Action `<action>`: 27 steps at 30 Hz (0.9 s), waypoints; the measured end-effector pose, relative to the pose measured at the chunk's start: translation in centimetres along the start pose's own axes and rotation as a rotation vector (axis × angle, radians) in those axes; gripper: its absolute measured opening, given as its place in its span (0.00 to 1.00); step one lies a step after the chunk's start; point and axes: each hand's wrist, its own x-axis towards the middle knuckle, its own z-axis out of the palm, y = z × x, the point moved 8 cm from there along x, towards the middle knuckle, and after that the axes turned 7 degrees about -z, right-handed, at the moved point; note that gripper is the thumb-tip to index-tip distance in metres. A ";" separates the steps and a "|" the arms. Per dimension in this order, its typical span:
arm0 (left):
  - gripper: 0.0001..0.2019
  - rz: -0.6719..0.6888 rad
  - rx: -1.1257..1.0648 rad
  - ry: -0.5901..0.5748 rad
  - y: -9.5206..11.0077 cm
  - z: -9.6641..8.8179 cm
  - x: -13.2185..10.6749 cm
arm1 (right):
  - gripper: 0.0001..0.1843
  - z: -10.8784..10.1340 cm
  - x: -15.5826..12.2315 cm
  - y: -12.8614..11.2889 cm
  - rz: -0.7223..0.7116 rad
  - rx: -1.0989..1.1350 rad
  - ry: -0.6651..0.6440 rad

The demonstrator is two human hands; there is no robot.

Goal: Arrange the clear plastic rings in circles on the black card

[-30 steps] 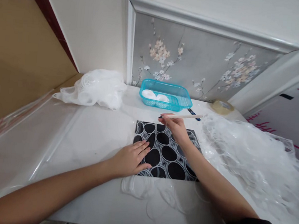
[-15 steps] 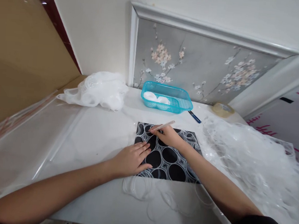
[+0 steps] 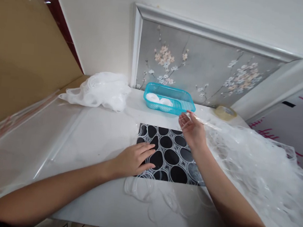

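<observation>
A black sheet (image 3: 172, 157) patterned with white-outlined round shapes lies on the white table. My left hand (image 3: 135, 158) rests flat on its left part, fingers spread. Above the sheet's upper right side, my right hand (image 3: 194, 131) is raised with the palm partly turned up. It grips a slim, pale, pen-like tool (image 3: 208, 124) that points to the right. Something thin and clear shows by its fingertips, too faint to name. Several loose clear rings (image 3: 141, 189) lie at the sheet's front edge.
A blue plastic basket (image 3: 174, 110) with white round items stands at the back. White ring-like material is heaped at left (image 3: 100, 89) and in a large pile (image 3: 258, 165) at right. A tape roll (image 3: 225, 113) sits by the wall; clear plastic sheeting (image 3: 18, 144) covers the left side.
My right hand has lifted off the sheet's upper left and moved right, turning the tool to point right. My left hand has stayed nearly in place.
</observation>
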 end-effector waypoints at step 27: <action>0.29 -0.122 0.245 -0.048 -2.9 1.4 0.2 | 0.17 2.3 -2.4 2.9 -0.203 -0.787 -0.440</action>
